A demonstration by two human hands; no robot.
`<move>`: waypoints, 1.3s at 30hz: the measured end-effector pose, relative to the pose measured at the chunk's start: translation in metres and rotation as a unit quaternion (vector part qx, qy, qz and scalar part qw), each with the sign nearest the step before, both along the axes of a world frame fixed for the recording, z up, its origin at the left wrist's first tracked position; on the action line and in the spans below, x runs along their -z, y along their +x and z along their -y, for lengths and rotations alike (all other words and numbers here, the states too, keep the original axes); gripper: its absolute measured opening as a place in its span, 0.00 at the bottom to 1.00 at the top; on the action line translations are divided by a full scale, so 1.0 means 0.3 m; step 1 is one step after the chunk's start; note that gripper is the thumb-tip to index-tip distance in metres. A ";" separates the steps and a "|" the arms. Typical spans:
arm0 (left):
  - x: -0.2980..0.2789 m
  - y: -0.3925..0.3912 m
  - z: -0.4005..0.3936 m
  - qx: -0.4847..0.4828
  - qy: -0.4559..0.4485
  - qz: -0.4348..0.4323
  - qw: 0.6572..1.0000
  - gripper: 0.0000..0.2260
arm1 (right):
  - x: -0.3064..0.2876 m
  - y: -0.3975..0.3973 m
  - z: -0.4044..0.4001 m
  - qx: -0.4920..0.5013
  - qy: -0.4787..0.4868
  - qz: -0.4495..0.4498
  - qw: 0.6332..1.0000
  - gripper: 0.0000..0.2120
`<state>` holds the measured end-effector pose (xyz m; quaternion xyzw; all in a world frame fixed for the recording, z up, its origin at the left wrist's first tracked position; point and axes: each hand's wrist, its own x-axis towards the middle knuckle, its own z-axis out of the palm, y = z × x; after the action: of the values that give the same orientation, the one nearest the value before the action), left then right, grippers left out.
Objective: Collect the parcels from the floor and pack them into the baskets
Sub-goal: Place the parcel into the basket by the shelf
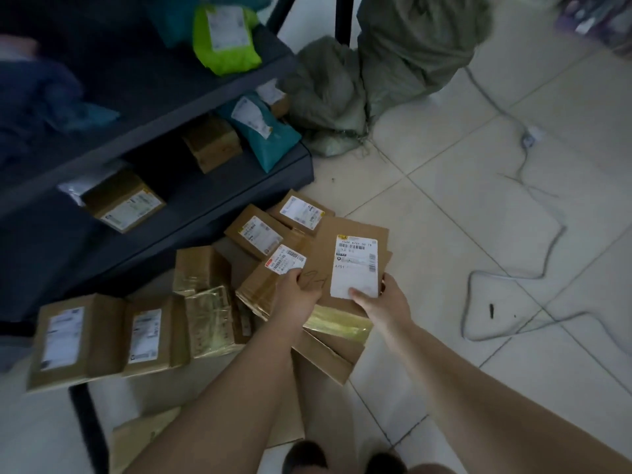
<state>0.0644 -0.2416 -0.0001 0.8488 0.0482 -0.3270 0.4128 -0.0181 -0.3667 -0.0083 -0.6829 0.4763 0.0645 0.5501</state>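
My left hand: it grips the near edge of a brown box, with my thumb on top by its white label
My right hand: it grips the near end of a flat brown parcel, and my thumb presses on its big white sticker
Flat brown parcel: it lies on top of the pile, just right of the brown box and touching it
Pile under my hands: more cardboard with shiny yellow tape, resting on the tiled floor
Parcels on the floor: 2 boxes with labels sit just behind my hands, and 2 more lie side by side far to the left
Shelf: dark, on the left, with a green bag up top and a teal bag and boxes lower down
Grey sacks: they slump on the floor behind the shelf
Cable: it loops over the tiles on the right
Baskets: I cannot tell where they are
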 end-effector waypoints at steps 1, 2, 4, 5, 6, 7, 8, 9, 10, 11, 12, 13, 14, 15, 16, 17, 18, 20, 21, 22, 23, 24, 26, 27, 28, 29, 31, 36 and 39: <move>-0.113 0.006 -0.010 -0.004 -0.004 0.011 1.000 0.20 | -0.114 0.017 0.004 -0.009 -0.003 0.020 1.000 0.24; -0.235 0.012 -0.023 -0.010 -0.007 0.022 1.000 0.21 | -0.237 0.035 0.004 -0.019 -0.005 0.039 0.999 0.24; -0.494 0.037 -0.046 -0.034 -0.026 0.049 0.998 0.21 | -0.497 0.077 -0.002 -0.040 -0.006 0.078 0.996 0.23; -0.628 0.052 -0.059 -0.048 -0.037 0.063 0.996 0.21 | -0.630 0.101 -0.008 -0.049 -0.005 0.095 0.994 0.24; -0.764 0.070 -0.073 -0.059 -0.045 0.079 0.994 0.22 | -0.765 0.126 -0.017 -0.057 -0.007 0.111 0.992 0.24; -0.898 0.087 -0.088 -0.067 -0.050 0.098 0.992 0.23 | -0.899 0.153 -0.027 -0.064 -0.012 0.130 0.989 0.25; -1.032 0.103 -0.105 -0.071 -0.055 0.119 0.989 0.24 | -1.032 0.179 -0.037 -0.074 -0.020 0.151 0.986 0.26; -1.160 0.115 -0.126 -0.073 -0.065 0.144 0.985 0.24 | -1.158 0.202 -0.048 -0.082 -0.029 0.174 0.981 0.26; -1.287 0.121 -0.149 -0.075 -0.073 0.170 0.980 0.24 | -1.282 0.223 -0.061 -0.092 -0.038 0.196 0.975 0.28; -1.405 0.120 -0.176 -0.082 -0.083 0.193 0.974 0.23 | -1.401 0.238 -0.079 -0.107 -0.046 0.219 0.969 0.28; -1.514 0.113 -0.208 -0.091 -0.091 0.212 0.969 0.23 | -1.512 0.251 -0.101 -0.124 -0.049 0.243 0.961 0.28; -1.615 0.107 -0.242 -0.100 -0.097 0.233 0.963 0.22 | -1.610 0.267 -0.121 -0.140 -0.049 0.269 0.952 0.28; -1.712 0.101 -0.278 -0.108 -0.098 0.256 0.956 0.22 | -1.697 0.284 -0.146 -0.154 -0.048 0.293 0.942 0.28; -1.796 0.094 -0.314 -0.121 -0.099 0.278 0.948 0.22 | -1.772 0.299 -0.173 -0.165 -0.042 0.318 0.933 0.28; -1.869 0.082 -0.350 -0.137 -0.101 0.297 0.940 0.22 | -1.846 0.305 -0.204 -0.175 -0.036 0.340 0.923 0.27; -1.933 0.063 -0.382 -0.154 -0.103 0.315 0.931 0.23 | -1.914 0.301 -0.237 -0.185 -0.028 0.360 0.914 0.27; -2.017 0.016 -0.436 -0.183 -0.101 0.342 0.916 0.23 | -1.993 0.286 -0.291 -0.214 -0.021 0.382 0.899 0.26; -2.104 -0.031 -0.485 -0.206 -0.097 0.363 0.903 0.23 | -2.059 0.278 -0.352 -0.230 -0.026 0.407 0.884 0.26; -2.129 -0.046 -0.505 -0.215 -0.088 0.370 0.899 0.23 | -2.081 0.275 -0.376 -0.230 -0.028 0.423 0.876 0.26; -2.161 -0.084 -0.540 -0.229 -0.080 0.381 0.892 0.22 | -2.111 0.259 -0.414 -0.247 -0.020 0.436 0.865 0.25; -2.195 -0.131 -0.575 -0.247 -0.076 0.393 0.882 0.23 | -2.138 0.240 -0.454 -0.269 -0.010 0.442 0.856 0.25; -2.232 -0.184 -0.608 -0.267 -0.069 0.405 0.872 0.23 | -2.165 0.222 -0.495 -0.290 -0.003 0.446 0.847 0.26; -2.283 -0.273 -0.695 -0.300 -0.057 0.429 0.850 0.22 | -2.219 0.189 -0.590 -0.327 0.012 0.460 0.826 0.26; -2.298 -0.317 -0.742 -0.317 -0.053 0.438 0.840 0.21 | -2.241 0.169 -0.643 -0.348 0.020 0.466 0.813 0.27; -2.310 -0.367 -0.787 -0.337 -0.047 0.444 0.829 0.21 | -2.258 0.147 -0.696 -0.369 0.029 0.471 0.801 0.27; -2.323 -0.422 -0.827 -0.359 -0.040 0.449 0.818 0.22 | -2.272 0.124 -0.752 -0.388 0.040 0.477 0.788 0.27; -2.342 -0.528 -0.918 -0.397 -0.028 0.455 0.797 0.23 | -2.300 0.070 -0.875 -0.422 0.065 0.488 0.762 0.26; -2.394 -0.775 -1.169 -0.486 -0.002 0.447 0.751 0.24 | -2.348 -0.092 -1.204 -0.496 0.129 0.483 0.710 0.24; -2.417 -0.921 -1.320 -0.511 0.038 0.461 0.725 0.23 | -2.362 -0.198 -1.399 -0.532 0.158 0.474 0.683 0.24</move>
<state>-0.2120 0.1544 0.7250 0.7568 0.2909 0.3666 0.4564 -0.0774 0.0529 0.7003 -0.6641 -0.3091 0.0883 0.6750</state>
